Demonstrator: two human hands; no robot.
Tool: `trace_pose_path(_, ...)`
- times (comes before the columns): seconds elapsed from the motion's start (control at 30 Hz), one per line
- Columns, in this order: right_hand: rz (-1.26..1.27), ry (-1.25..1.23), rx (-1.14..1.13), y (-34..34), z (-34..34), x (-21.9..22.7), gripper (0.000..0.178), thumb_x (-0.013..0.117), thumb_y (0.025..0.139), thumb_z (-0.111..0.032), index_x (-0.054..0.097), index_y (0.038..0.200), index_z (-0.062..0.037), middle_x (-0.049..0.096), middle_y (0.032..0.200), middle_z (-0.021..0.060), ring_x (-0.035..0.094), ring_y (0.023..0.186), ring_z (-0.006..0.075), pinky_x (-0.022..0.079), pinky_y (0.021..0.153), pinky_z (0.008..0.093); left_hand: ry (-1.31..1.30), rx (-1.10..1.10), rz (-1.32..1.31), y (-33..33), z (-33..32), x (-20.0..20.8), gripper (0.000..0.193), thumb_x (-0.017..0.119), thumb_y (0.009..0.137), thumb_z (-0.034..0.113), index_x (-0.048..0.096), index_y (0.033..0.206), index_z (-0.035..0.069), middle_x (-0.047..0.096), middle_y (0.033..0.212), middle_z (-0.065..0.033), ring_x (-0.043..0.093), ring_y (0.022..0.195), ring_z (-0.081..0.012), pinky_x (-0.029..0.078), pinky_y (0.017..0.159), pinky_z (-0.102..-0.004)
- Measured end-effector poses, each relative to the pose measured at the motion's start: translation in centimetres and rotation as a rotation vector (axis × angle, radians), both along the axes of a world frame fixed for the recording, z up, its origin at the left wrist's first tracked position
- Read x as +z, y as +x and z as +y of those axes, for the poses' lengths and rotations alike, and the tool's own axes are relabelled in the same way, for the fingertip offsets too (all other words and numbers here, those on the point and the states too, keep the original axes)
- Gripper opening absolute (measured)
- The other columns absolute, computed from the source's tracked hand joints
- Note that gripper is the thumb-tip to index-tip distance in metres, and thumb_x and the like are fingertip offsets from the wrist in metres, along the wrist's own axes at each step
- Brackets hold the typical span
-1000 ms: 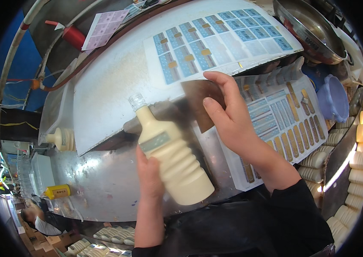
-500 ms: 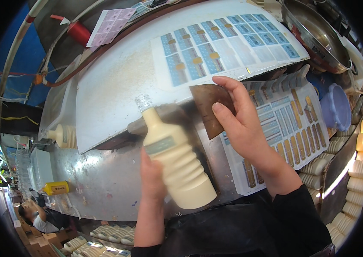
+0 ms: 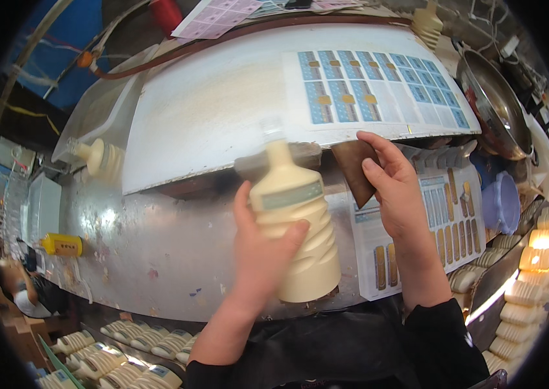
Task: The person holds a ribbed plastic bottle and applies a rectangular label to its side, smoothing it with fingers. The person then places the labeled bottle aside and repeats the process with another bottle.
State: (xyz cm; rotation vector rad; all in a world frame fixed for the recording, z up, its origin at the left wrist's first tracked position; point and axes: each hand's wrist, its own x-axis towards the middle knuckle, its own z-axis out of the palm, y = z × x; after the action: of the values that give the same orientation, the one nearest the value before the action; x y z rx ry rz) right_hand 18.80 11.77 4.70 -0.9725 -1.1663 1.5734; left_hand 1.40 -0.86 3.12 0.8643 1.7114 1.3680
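A cream ribbed bottle (image 3: 313,259) stands nearly upright in the picture, with a blue-grey label band (image 3: 292,194) across its shoulder and a clear threaded neck, blurred by motion. My left hand (image 3: 265,249) is closed round its left side, the thumb lying across the ribs. In my right hand (image 3: 396,185) a thin brown scraper-like piece (image 3: 352,170) is pinched between thumb and fingers, just right of the bottle and apart from it. Beyond both hands, a sheet of blue-and-gold labels (image 3: 346,97) lies on the white board (image 3: 203,97); several label places on it are blank.
A second label sheet (image 3: 368,272) rests on the metal table (image 3: 177,259) near my right forearm. Past it are a purple basin (image 3: 501,204) and a steel pan (image 3: 495,104). Cream bottles (image 3: 527,292) line the right; more lie lower left. A person (image 3: 25,285) is far left.
The bottle has turned more upright and shifted right in the picture. My left thumb now lies over its front. The brown piece appears farther right; the whole view has shifted too.
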Motion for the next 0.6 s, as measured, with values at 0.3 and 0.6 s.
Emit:
trace_pose_path(0.3, -0.174, -0.128, 0.322, 0.2, -0.5, 0.5, 0.020, 0.061, 0.100, -0.018, 0.068, 0.113, -0.0036, 0.060, 0.075, -0.0031, 0.053, 0.065, 0.0034, 0.041, 0.058, 0.0196, 0.020, -0.033, 0.093, -0.1, -0.1, 0.8, 0.093, 0.083, 0.084, 0.031, 0.031, 0.152, -0.004, 0.065, 0.128, -0.0264, 0.067, 0.118, -0.0361, 0.052, 0.100, -0.0431)
trace_pose_path(0.6, -0.490, 0.219, 0.291, -2.9, -3.2, 2.3, 0.034, 0.073, 0.094, -0.011, 0.062, 0.125, -0.0014, 0.057, 0.080, -0.0045, 0.050, 0.067, -0.0009, 0.039, 0.059, 0.0160, 0.036, -0.087, 0.244, -0.8, -0.2, 0.7, 0.089, 0.082, 0.082, 0.030, 0.035, 0.150, -0.004, 0.065, 0.124, -0.0280, 0.067, 0.113, -0.0428, 0.054, 0.094, -0.0473)
